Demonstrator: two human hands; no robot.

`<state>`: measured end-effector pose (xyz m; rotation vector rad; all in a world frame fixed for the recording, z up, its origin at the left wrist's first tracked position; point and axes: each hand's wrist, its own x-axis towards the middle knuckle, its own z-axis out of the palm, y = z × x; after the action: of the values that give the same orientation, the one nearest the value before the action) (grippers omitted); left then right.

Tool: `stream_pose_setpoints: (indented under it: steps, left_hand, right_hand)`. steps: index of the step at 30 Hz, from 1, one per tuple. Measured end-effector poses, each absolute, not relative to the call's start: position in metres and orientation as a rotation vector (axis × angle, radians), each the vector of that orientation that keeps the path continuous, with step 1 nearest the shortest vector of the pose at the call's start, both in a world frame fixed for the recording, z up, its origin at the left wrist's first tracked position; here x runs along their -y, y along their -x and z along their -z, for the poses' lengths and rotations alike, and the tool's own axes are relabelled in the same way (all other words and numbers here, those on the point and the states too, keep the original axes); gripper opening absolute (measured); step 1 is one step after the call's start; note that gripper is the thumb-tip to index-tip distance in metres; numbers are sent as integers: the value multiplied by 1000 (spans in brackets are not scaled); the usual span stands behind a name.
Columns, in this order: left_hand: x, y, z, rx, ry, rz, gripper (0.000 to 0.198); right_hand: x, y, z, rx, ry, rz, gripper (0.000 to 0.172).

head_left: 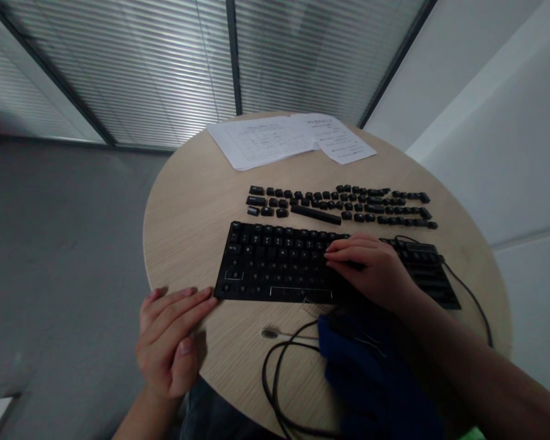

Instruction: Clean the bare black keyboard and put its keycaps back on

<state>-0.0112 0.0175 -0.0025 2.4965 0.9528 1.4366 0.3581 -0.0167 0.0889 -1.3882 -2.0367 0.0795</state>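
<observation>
A black keyboard [275, 269] lies on the round table; its upper rows carry keycaps, while the lower rows show bare switch stems. My right hand [376, 266] is over its right-middle part, fingertips pinched together near the upper key rows. Whatever sits between those fingertips is hidden. At the keyboard's front left corner rests my left hand [169, 342], fingers stretched out, with the tips touching or very near the edge. Loose black keycaps are laid out in rows behind the keyboard, among them a long space bar [315, 214].
Printed papers [275, 142] lie at the back of the wooden table [183, 201]. In front of the keyboard are a small brush [270, 333], a looped black cable [275, 373] and a dark blue cloth [348, 354]. Another cable [474, 299] runs along the right side.
</observation>
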Motion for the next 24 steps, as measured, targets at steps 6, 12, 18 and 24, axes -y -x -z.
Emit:
stream_pose_setpoints:
  steps: [6, 12, 18, 24]
  left_hand:
    - [-17, 10, 2, -976, -2486, -1450, 48]
    - [-17, 10, 1, -970, -2482, -1462, 47]
    - [-18, 11, 3, -976, -2476, -1456, 46]
    - [-19, 11, 4, -968, -2473, -1476, 44]
  right_hand:
    - [20, -358, -87, 2115, 1414, 39, 14]
    - [19, -354, -90, 2082, 1461, -24, 12]
    - [18, -350, -92, 2043, 1510, -99, 13]
    - [18, -347, -95, 2103, 1548, 70, 12]
